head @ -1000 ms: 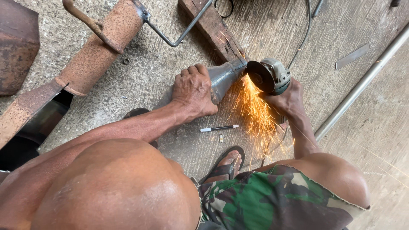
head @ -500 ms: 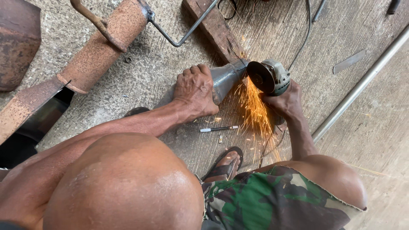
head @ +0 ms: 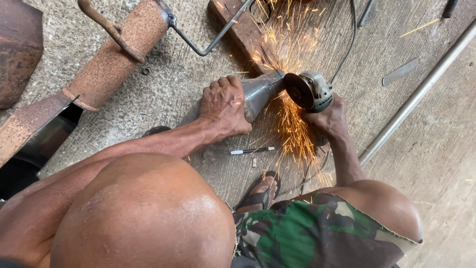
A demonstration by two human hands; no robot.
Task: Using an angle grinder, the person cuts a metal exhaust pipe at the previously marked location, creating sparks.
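Observation:
My left hand (head: pixel 224 106) grips a grey metal cone-shaped piece (head: pixel 262 91) that lies on the concrete floor. My right hand (head: pixel 331 118) holds an angle grinder (head: pixel 311 90) with its disc against the cone's narrow end. Orange sparks (head: pixel 290 54) fly upward toward the wooden plank and downward toward my sandalled foot (head: pixel 259 191). The grinder's cable (head: pixel 350 34) runs off toward the top of the view.
A rusty pipe with a handle (head: pixel 119 49) lies at upper left beside a bent steel rod (head: pixel 213 39). A wooden plank (head: pixel 240 27) sits above the cone. A long metal tube (head: pixel 416 92) crosses the right side. A pen-like marker (head: pixel 252 150) lies on the floor.
The sparks now spray upward over the plank as well as downward. Both hands keep their grip, and the view has shifted slightly.

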